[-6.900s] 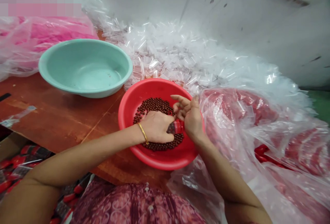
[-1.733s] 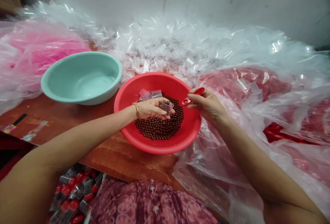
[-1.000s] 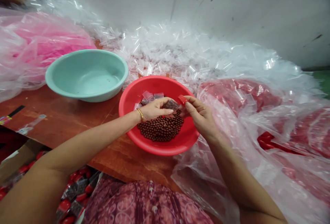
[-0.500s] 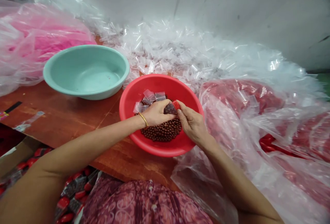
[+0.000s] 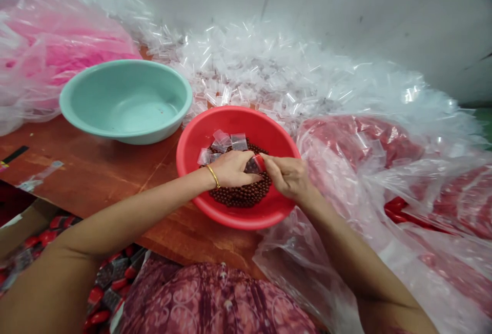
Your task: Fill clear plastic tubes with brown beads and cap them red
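Over the red basin (image 5: 238, 220), my left hand (image 5: 232, 168) is closed around a small clear plastic box (image 5: 252, 166) with dark contents. A red cap (image 5: 259, 162) sits at the box's right end. My right hand (image 5: 286, 174) has its fingers curled, thumb and forefinger against that cap. Brown round beads (image 5: 242, 196) lie in the basin under my hands. Several clear boxes (image 5: 239, 142) rest on the beads at the basin's far left side.
A turquoise basin (image 5: 126, 103) stands to the left. Clear plastic boxes (image 5: 246, 62) are heaped along the wall. Bags with pink contents (image 5: 77, 52) and red contents (image 5: 357, 139) flank the table (image 5: 115, 170). Red-capped filled boxes (image 5: 111, 293) lie in a carton below, at the left.
My right fingers have curled in tighter and the hand has shifted slightly right, at the red cap. My left hand keeps the box in nearly the same place. The view has tilted a little.
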`<control>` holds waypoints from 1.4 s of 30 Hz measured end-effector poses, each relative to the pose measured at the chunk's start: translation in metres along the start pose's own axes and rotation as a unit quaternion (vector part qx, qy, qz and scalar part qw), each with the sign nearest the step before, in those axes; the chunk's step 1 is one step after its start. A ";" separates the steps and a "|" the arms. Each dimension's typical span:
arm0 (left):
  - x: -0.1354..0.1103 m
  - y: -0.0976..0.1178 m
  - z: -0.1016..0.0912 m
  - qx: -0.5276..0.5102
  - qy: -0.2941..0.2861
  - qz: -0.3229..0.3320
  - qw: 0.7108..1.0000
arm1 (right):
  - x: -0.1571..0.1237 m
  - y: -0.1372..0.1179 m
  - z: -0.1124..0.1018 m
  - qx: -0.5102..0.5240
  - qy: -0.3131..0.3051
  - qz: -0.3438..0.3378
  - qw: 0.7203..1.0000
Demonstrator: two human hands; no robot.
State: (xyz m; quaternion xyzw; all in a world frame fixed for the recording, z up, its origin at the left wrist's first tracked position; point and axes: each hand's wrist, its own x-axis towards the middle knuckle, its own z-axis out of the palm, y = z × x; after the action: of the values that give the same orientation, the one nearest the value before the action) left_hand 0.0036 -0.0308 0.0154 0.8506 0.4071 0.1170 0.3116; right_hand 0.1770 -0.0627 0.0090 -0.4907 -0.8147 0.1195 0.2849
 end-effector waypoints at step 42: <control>-0.147 -0.035 -0.049 0.095 0.174 -0.263 0.944 | 0.044 0.027 0.018 -0.209 -0.275 0.089 0.934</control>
State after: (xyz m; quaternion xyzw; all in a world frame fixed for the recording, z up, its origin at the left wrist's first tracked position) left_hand -0.1348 -0.1056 0.0397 0.7055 0.6731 0.1382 0.1736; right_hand 0.1704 -0.0096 -0.0023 -0.5580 -0.8206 0.1015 -0.0708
